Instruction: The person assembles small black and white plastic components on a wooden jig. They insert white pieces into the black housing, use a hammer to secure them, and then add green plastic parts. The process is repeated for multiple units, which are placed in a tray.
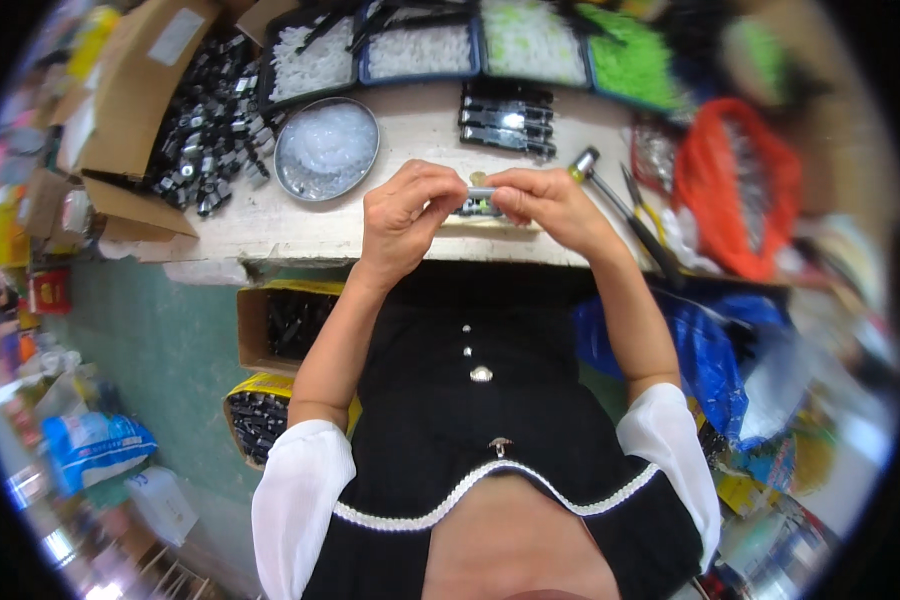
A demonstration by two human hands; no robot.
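Observation:
Both my hands meet near the table's front edge. My left hand (406, 218) pinches one end of a small grey bar-shaped part (481, 193) between thumb and fingers. The other end sits in the closed fingertips of my right hand (555, 205). Just under the part lies a small black and green piece (480, 208), largely covered by my fingers. Beyond my hands, several dark, shiny flat pieces (507, 120) are stacked in a row. A round metal dish (327, 150) of clear, whitish small parts stands to the left of them.
A hammer (622, 203) lies right of my hand, near an orange-red plastic bag (692, 190). Trays of white parts (420, 52) and bright green parts (633, 62) line the back. Black metal parts (215, 125) spill from a cardboard box (135, 95) at left.

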